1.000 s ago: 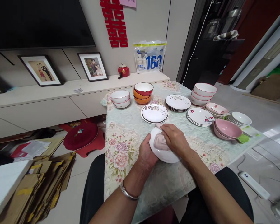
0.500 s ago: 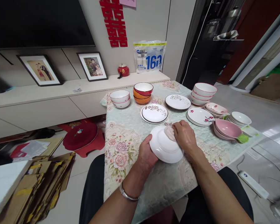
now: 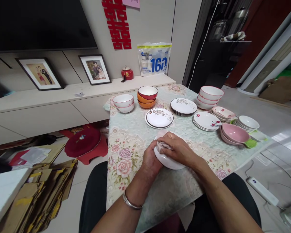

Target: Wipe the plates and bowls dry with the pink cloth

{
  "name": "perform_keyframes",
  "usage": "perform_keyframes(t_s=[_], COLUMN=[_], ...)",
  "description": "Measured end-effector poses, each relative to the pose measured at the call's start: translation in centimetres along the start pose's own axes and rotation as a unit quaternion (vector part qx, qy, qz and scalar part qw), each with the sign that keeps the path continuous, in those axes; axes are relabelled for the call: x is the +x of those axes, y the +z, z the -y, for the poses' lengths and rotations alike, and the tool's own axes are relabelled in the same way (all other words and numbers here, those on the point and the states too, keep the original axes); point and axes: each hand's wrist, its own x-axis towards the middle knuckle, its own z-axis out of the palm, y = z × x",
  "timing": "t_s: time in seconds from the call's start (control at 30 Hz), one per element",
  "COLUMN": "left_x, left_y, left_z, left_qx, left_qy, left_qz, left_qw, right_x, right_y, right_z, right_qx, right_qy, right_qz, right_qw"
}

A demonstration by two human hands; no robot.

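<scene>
Head view: the left hand [image 3: 151,158] is partly closed on the left rim of a white plate [image 3: 169,162], above the near part of the desk [image 3: 160,200]; its underside grip is hidden. The right hand [image 3: 179,149], fingers curled, presses a pale pink cloth [image 3: 161,146] against the plate. The plate is probably fairly light, stiff, slippery and breakable, best held by its rim; the cloth looks soft and limp, easily bunched. The plate appears round and glossy, with no pattern on the part showing.
</scene>
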Motion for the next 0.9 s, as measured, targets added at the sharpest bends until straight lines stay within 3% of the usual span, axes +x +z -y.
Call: perform_keyframes(t_s=[0.07, 0.2, 0.3, 0.4, 0.53, 0.6, 0.8, 0.9], left_x=[-0.1, -0.3, -0.4, -0.4, -0.5, -0.6, -0.8, -0.9], left_y=[0.1, 0.0, -0.3, -0.6, -0.5, -0.3, -0.2, -0.3], left_z=[0.0, 0.0, -0.2, -0.2, 0.0, 0.0, 0.0, 0.0], left_qx=[-0.003, 0.014, 0.041, 0.051, 0.058, 0.057, 0.079, 0.089], left_qy=[0.017, 0.063, 0.084, 0.087, 0.062, 0.054, 0.058, 0.06], left_qz=[-0.004, -0.022, -0.022, -0.012, 0.017, 0.026, 0.032, 0.026], left_qw=[1.0, 0.998, 0.995, 0.995, 0.996, 0.997, 0.995, 0.994], right_x=[-0.1, -0.4, -0.6, -0.4, 0.2, 0.3, -0.2, -0.5], right_y=[-0.3, -0.9, -0.9, -0.1, 1.0, 1.0, -0.9, -1.1], right_z=[-1.5, -4.6, -5.2, -3.6, -0.7, -0.4, -4.1, -4.5], right_qx=[0.016, -0.048, -0.083, -0.073, -0.025, -0.039, -0.128, -0.162], right_qy=[0.028, 0.146, 0.181, 0.139, 0.012, 0.0, 0.188, 0.21], right_qz=[-0.029, -0.123, -0.155, -0.155, -0.098, -0.083, -0.113, -0.116], right_qw=[0.999, 0.98, 0.968, 0.975, 0.995, 0.996, 0.967, 0.957])
